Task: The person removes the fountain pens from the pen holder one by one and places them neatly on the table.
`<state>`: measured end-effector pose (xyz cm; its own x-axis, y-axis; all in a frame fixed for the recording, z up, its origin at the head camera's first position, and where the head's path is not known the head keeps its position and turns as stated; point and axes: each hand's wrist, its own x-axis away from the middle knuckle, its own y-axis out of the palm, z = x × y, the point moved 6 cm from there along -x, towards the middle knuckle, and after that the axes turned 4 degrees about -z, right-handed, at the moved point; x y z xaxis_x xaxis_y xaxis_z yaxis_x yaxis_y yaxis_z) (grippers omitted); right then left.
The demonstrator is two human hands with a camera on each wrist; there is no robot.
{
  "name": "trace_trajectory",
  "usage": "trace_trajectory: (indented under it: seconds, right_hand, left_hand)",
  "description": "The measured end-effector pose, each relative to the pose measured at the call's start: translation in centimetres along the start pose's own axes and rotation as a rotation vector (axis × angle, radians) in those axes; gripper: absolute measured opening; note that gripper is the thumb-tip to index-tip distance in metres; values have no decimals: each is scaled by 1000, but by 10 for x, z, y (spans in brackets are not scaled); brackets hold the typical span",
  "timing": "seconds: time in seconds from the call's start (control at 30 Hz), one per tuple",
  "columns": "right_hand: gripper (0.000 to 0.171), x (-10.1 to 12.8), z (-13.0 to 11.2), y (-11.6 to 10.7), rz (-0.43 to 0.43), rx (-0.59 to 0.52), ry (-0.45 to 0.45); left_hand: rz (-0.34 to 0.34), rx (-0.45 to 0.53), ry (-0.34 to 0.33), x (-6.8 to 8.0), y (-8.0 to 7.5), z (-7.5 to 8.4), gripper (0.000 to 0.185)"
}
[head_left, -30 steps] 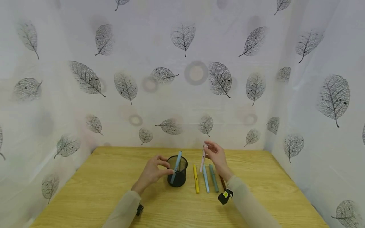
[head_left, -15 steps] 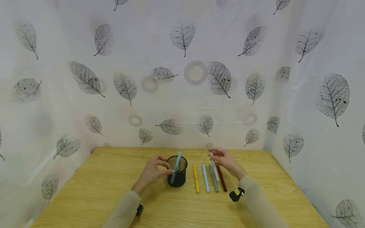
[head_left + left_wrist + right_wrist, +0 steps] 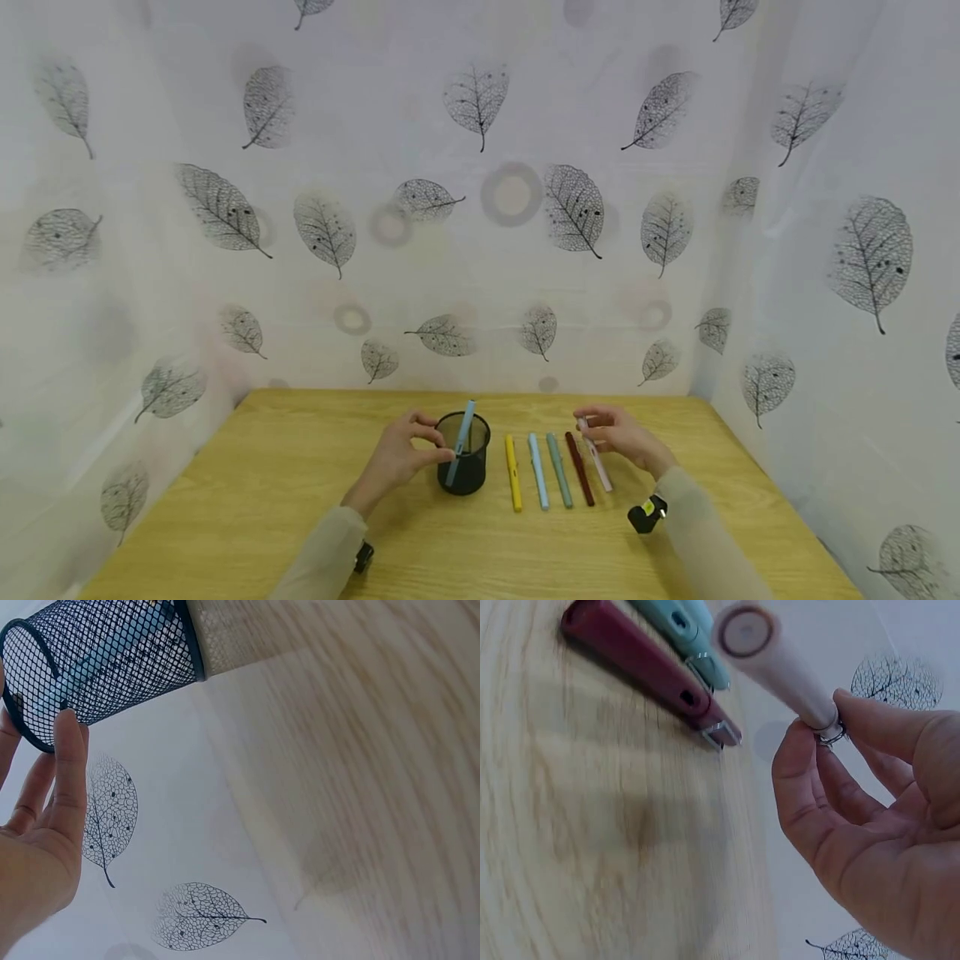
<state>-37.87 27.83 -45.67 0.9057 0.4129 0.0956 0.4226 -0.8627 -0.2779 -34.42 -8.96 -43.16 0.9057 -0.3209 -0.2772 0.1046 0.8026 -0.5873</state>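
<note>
In the head view my right hand (image 3: 618,435) pinches a pale pink pen (image 3: 597,463) near its upper end. The right wrist view shows the pen (image 3: 780,664) tilted, thumb and fingertips close to its clip. Just left of it lies a dark red pen (image 3: 580,468). My left hand (image 3: 405,454) grips the rim of a black mesh pen holder (image 3: 468,475), which stands upright. Inside leans a blue pen (image 3: 464,429), its top above the rim. In the left wrist view the fingers (image 3: 70,761) touch the mesh near the rim.
Left of the dark red pen lie a green pen (image 3: 558,469), a light blue pen (image 3: 538,471) and a yellow pen (image 3: 513,472), side by side on the wooden table (image 3: 450,550). A leaf-patterned curtain (image 3: 510,275) rises behind the table and along its sides.
My right hand has carried the pink pen rightward and lower, from above the light blue pen, past the green and dark red pens, to the right of the row. The left hand stays at the holder.
</note>
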Motion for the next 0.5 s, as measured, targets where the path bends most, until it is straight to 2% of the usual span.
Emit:
trace_trajectory:
  seconds: [0.3,0.5]
  right_hand:
    - [44,9,21,-13,20,65,63]
    - [42,6,30,-17,18,124,52]
  left_hand:
    - [-6,8,6,0,1,-1,14]
    - [0,25,2,-1,1,-2,14]
